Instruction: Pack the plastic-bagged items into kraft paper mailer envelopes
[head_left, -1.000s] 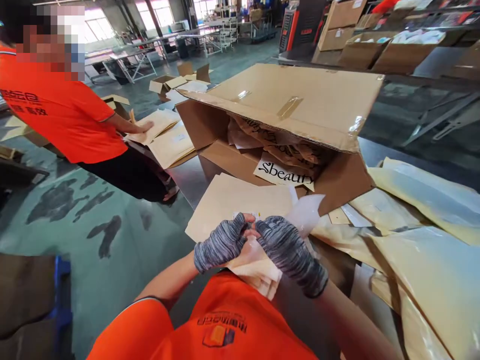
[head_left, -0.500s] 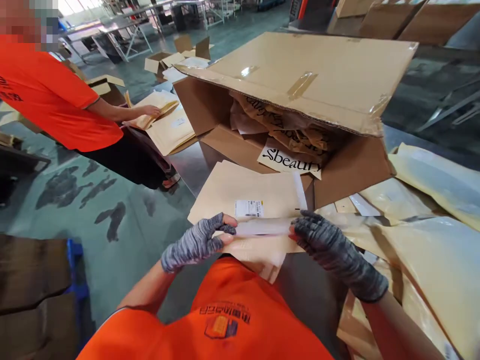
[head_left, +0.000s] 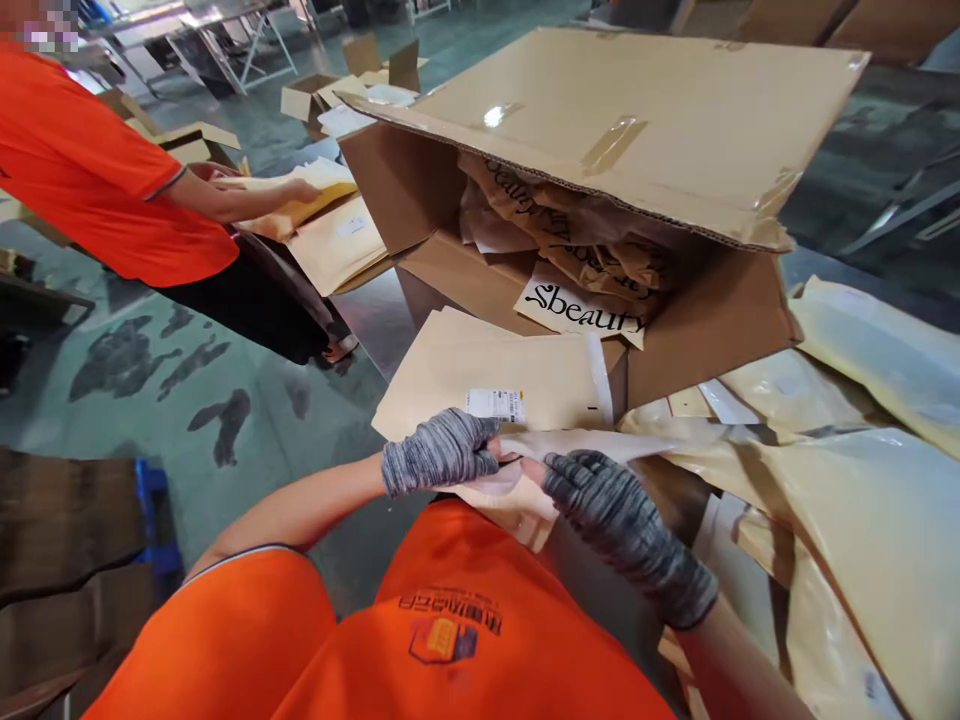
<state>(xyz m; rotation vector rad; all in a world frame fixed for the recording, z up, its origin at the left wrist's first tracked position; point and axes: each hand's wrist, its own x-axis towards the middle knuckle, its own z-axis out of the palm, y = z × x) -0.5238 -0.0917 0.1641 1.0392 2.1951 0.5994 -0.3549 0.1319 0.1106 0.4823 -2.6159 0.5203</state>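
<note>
Both my hands wear grey knit gloves. My left hand [head_left: 439,452] and my right hand [head_left: 600,505] meet over a tan padded mailer [head_left: 517,490] held close to my chest, each gripping it near its upper edge. A pale flap [head_left: 592,443] of that mailer sticks out to the right. Just beyond lies a flat kraft envelope [head_left: 487,375] with a white barcode label [head_left: 495,404]. Behind it a large cardboard box [head_left: 600,160] lies on its side, open toward me, holding crumpled brown paper and a white "Sbeauty" card [head_left: 581,310].
Glossy yellow mailers [head_left: 847,500] are heaped at the right. A co-worker in an orange shirt [head_left: 97,170] stands at the left, a hand on a stack of envelopes [head_left: 330,240]. Opened cartons [head_left: 315,95] sit on the green floor beyond. A blue frame [head_left: 154,500] is at lower left.
My hands spread apart along the mailer's edge, then came back together over it, closer to my chest. The co-worker lifted an envelope from their stack.
</note>
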